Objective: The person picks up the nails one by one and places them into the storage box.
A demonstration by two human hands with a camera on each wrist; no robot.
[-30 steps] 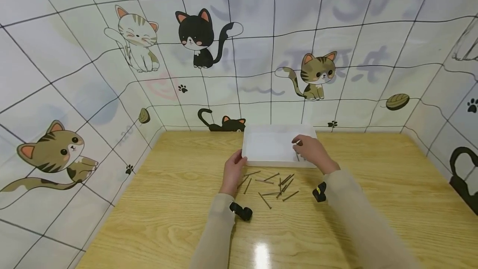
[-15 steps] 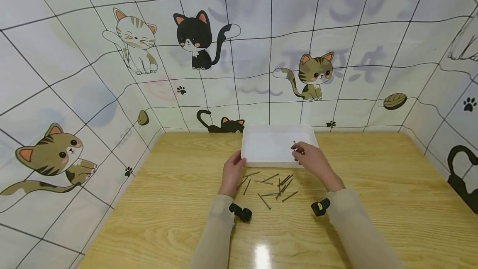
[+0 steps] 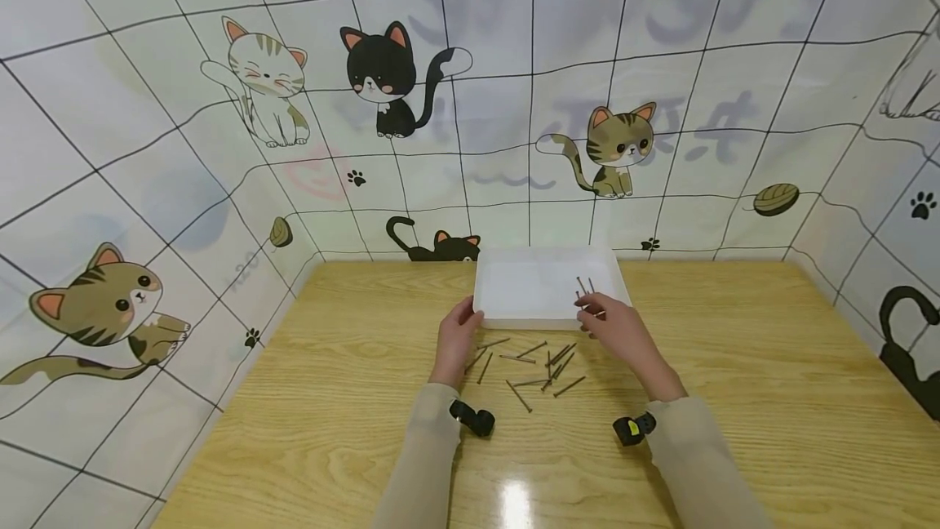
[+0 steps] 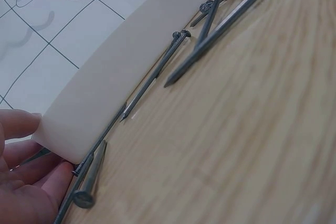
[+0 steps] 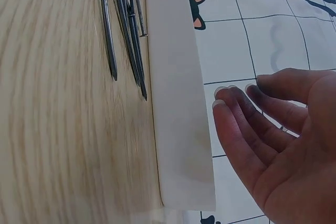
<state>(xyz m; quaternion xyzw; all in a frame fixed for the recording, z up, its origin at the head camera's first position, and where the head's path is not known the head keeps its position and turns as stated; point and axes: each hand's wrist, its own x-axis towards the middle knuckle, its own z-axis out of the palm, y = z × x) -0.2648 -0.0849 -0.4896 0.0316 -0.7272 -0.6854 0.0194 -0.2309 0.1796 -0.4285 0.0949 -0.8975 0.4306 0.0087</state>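
Note:
A shallow white box [image 3: 529, 323] sits at the back of the table, with a few nails [image 3: 578, 282] inside near its right end. At the box's front left corner my left hand [image 3: 455, 343] holds the edge between thumb and fingers; the left wrist view shows the fingers [image 4: 32, 182] low against the outside of the wall. My right hand [image 3: 622, 335] hovers over the front right rim, fingers loosely bent, holding nothing in the right wrist view. In front of the box several loose nails [image 3: 520, 395] lie scattered, some crossing each other in a small pile.
The wooden table [image 3: 352, 366] meets a tiled, cat-patterned wall covering [image 3: 507, 129] right behind the box. Several nails [image 4: 88, 195] lie close to my left fingers. A black wrist camera [image 3: 633, 429] is strapped to the right wrist.
My right hand has let go of a nail inside the box and drawn back toward the front rim, uncovering the nails there. My left hand has stayed at the corner.

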